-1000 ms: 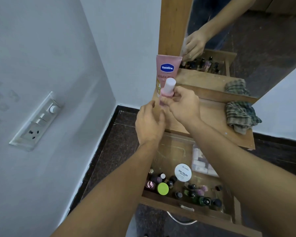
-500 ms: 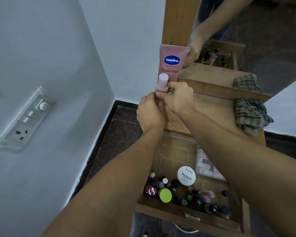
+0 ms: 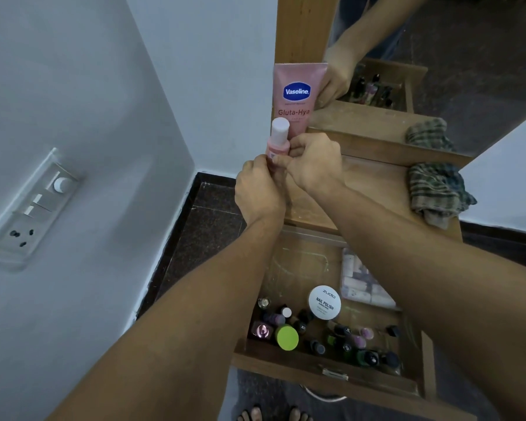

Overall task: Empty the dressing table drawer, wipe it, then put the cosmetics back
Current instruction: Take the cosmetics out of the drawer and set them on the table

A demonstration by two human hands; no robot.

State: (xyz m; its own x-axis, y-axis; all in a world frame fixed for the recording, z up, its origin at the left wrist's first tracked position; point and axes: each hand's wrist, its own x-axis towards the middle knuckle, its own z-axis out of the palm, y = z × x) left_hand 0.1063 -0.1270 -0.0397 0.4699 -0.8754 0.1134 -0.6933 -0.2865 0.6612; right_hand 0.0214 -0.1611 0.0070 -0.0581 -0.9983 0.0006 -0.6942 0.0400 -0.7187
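A small pink bottle with a white cap (image 3: 277, 138) stands upright at the left end of the wooden dressing table top (image 3: 374, 183). My right hand (image 3: 312, 161) pinches its lower body, and my left hand (image 3: 260, 189) closes around its base from the left. Right behind it a pink Vaseline tube (image 3: 298, 95) leans against the mirror frame. Below my arms the drawer (image 3: 325, 378) is pulled out; it holds several nail polish bottles, a green-capped jar (image 3: 286, 337), a white nail polish remover tub (image 3: 324, 302) and a clear packet (image 3: 363, 284).
A checked cloth (image 3: 438, 192) lies crumpled at the right end of the top, against the mirror (image 3: 438, 56). A white wall with a switch panel (image 3: 28, 208) is close on the left. Dark floor lies between wall and table; my toes (image 3: 274, 414) show below the drawer.
Both hands carried the pink bottle back and left to the tube. My left hand, apart from it a second ago, now holds its base.
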